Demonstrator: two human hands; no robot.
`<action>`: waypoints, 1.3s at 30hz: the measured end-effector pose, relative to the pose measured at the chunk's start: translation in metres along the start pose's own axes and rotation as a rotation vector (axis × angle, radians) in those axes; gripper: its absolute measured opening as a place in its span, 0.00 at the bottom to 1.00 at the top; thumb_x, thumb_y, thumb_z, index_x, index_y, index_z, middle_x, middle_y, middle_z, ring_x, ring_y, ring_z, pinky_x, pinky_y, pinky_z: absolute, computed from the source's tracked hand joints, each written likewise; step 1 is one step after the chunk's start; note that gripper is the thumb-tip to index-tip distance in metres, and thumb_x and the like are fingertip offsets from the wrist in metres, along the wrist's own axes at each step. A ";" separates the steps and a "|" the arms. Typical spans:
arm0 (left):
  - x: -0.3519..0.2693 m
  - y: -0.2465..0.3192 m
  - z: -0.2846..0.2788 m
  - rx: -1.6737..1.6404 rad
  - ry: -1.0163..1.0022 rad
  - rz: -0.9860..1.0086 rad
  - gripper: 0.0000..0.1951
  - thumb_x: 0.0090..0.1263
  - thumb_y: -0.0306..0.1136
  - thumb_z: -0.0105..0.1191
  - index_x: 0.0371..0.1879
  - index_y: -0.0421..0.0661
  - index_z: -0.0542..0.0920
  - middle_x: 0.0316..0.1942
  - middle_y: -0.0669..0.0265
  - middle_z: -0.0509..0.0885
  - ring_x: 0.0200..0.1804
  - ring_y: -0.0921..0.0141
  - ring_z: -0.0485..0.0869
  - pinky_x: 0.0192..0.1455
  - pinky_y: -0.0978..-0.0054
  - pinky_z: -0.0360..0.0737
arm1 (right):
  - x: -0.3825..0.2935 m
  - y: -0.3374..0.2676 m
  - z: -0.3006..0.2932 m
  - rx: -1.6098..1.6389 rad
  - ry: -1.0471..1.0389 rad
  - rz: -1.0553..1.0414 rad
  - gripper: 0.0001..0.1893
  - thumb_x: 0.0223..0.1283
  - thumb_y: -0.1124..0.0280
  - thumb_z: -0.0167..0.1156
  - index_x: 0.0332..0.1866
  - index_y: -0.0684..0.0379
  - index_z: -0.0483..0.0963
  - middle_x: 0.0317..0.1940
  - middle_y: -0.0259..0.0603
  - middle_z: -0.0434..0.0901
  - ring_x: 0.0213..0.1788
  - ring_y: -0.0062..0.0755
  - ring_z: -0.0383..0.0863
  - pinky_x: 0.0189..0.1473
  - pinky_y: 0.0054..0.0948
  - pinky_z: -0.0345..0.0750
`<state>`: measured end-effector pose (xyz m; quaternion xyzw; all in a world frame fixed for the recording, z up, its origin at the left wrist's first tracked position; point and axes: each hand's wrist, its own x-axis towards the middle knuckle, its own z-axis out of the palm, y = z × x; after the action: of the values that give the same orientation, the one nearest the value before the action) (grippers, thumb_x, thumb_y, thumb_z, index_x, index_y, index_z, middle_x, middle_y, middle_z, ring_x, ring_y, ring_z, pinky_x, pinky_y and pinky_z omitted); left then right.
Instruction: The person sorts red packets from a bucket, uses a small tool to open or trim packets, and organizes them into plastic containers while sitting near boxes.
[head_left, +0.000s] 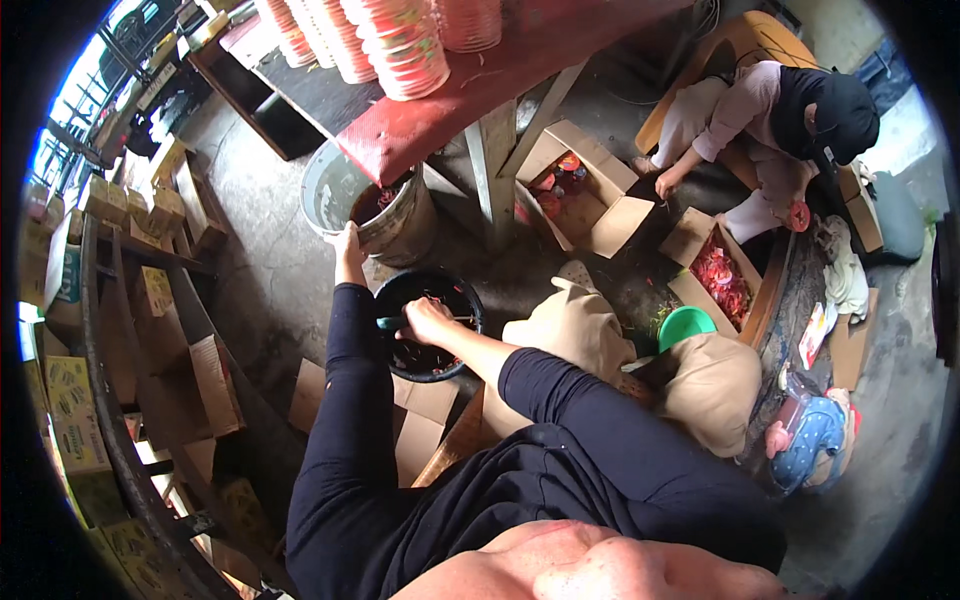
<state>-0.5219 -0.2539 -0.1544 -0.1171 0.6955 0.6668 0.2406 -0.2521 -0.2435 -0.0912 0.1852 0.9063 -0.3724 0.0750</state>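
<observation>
My left hand (346, 241) grips the near rim of a large plastic bucket (416, 225), which holds something dark with red bits. Just below it, a round black tub (386, 352) stands on the floor with dark contents and scattered reddish pieces. Over this tub, my right hand (429, 319) is closed around a dark handle (388, 323); a thin pale rod shows on the other side of the fist. What the handle belongs to is hard to tell.
Stacked patterned cups (405, 52) stand on a red-covered table (525, 75) above the bucket. Open cartons (626, 217) with red items lie to the right, near a green bowl (686, 326). A seated person (750, 120) in a dark cap holds a red item. Wooden racks (112, 420) with boxes line the left.
</observation>
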 end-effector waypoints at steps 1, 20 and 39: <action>-0.005 -0.004 0.005 -0.018 -0.004 0.002 0.44 0.55 0.33 0.53 0.66 0.50 0.37 0.65 0.47 0.54 0.61 0.48 0.67 0.47 0.42 0.75 | 0.000 0.003 0.000 -0.005 -0.002 0.007 0.22 0.44 0.51 0.70 0.33 0.63 0.80 0.33 0.57 0.82 0.41 0.54 0.83 0.44 0.45 0.80; -0.052 -0.038 -0.022 0.073 -0.207 -0.234 0.56 0.58 0.48 0.62 0.69 0.52 0.26 0.60 0.50 0.68 0.53 0.53 0.76 0.42 0.49 0.80 | -0.005 -0.001 -0.007 0.052 -0.078 -0.008 0.20 0.47 0.57 0.69 0.37 0.65 0.80 0.38 0.61 0.80 0.44 0.56 0.82 0.47 0.45 0.79; -0.202 -0.242 -0.140 0.088 -0.192 -0.224 0.31 0.70 0.39 0.50 0.64 0.63 0.45 0.66 0.62 0.59 0.59 0.55 0.72 0.50 0.41 0.77 | -0.007 0.003 0.002 0.049 -0.004 0.011 0.28 0.45 0.39 0.64 0.27 0.60 0.81 0.29 0.53 0.82 0.37 0.50 0.83 0.40 0.44 0.78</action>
<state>-0.2563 -0.4438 -0.2665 -0.1188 0.6805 0.6128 0.3837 -0.2446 -0.2450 -0.0924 0.1915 0.8958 -0.3943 0.0742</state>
